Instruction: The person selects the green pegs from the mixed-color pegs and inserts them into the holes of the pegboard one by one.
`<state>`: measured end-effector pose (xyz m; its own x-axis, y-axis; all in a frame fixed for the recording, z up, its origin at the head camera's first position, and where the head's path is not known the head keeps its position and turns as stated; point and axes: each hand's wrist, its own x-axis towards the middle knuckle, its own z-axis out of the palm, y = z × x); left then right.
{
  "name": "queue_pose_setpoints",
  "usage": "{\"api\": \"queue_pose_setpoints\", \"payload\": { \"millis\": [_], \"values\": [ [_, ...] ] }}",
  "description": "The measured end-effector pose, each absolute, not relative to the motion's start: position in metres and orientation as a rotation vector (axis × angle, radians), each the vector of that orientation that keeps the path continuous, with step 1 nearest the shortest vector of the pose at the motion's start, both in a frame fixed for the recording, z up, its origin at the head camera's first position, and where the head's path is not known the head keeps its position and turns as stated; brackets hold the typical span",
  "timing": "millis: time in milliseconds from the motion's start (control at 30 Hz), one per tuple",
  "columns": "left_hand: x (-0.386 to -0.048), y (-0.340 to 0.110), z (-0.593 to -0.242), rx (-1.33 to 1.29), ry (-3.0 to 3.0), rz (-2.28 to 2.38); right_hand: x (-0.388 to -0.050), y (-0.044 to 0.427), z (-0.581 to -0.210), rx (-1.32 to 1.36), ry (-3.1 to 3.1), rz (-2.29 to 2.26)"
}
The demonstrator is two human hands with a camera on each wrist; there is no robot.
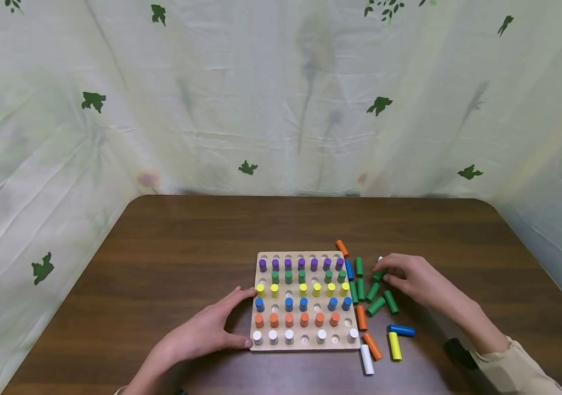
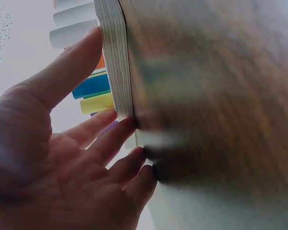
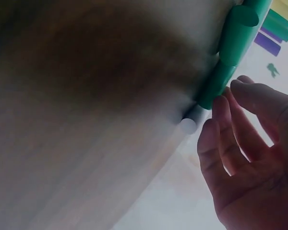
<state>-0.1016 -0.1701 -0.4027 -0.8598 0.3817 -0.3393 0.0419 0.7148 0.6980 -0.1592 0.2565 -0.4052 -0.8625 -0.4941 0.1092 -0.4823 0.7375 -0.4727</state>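
A wooden pegboard (image 1: 310, 345) holds rows of purple, green, yellow, blue, orange and white pegs. Against its left edge rests my left hand (image 1: 202, 332), thumb at the near corner and fingertips farther up; in the left wrist view this hand (image 2: 81, 143) has its thumb and extended fingers along the board's side (image 2: 116, 57). Right of the board, my right hand (image 1: 411, 280) is over loose pegs, fingertips at a green peg (image 1: 378, 276). The right wrist view shows the hand (image 3: 254, 153) with slightly bent fingers beside a green peg (image 3: 216, 86), no clear grip around it.
Loose green pegs (image 1: 376, 306) lie between the board and my right hand. Nearer the front are a blue peg (image 1: 402, 330), a yellow peg (image 1: 394, 346), a white peg (image 1: 367, 360) and orange pegs (image 1: 372, 346). Another orange peg (image 1: 342, 247) lies by the board's far right corner.
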Motion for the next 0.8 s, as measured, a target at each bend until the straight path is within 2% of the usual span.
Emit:
{"api": "queue_pose_setpoints", "payload": {
  "millis": [800],
  "values": [
    [-0.102,-0.170,-0.405,0.320,2.459,0.980,-0.186,0.256,-0.414,-0.790,2.807,-0.738]
  ]
}}
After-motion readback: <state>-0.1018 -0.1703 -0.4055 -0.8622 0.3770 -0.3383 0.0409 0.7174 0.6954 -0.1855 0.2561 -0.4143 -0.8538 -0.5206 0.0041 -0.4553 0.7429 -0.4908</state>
